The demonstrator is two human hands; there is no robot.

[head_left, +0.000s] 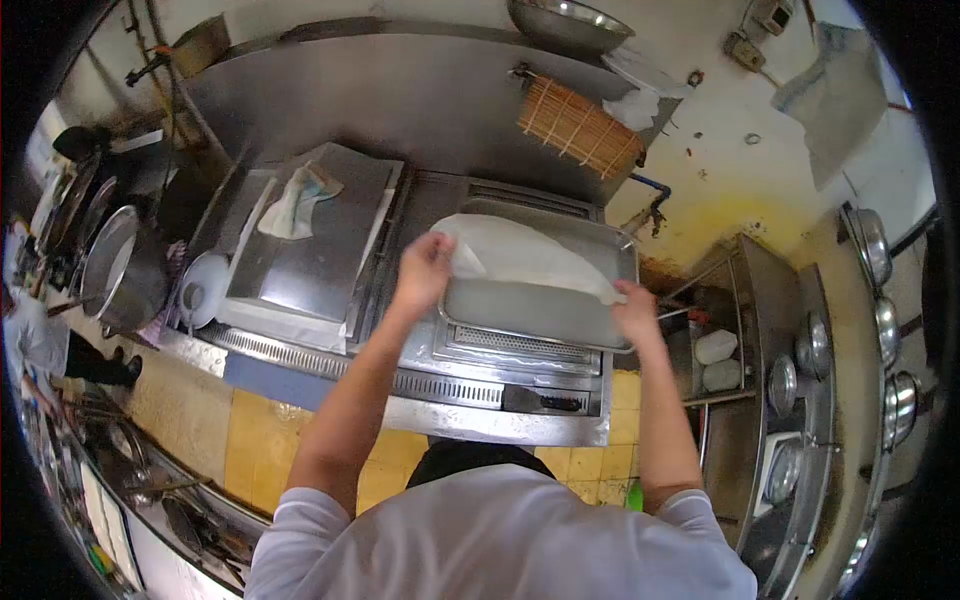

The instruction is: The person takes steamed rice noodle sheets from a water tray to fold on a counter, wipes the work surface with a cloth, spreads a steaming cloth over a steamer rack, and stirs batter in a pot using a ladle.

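Note:
A thin, limp white cloth [530, 252] stretches between my two hands over a shallow metal tray [540, 335]. My left hand [426, 268] pinches its left end beside the tray's left rim. At the tray's right rim, the fingers of my right hand [634, 308] close on the other end. The cloth's lower edge hangs in a curve across the middle of the tray. Whether it touches the tray's bottom, I cannot tell. The tray sits on a slotted part of the steel counter [480, 408].
Left of the tray, a crumpled cloth [298, 200] lies on a flat metal cover [315, 250]. A dark-handled tool [540, 400] rests in the front channel. A large pot [125, 265] stands at far left, near another person [45, 335]. Shelving with metal bowls [785, 385] is at right.

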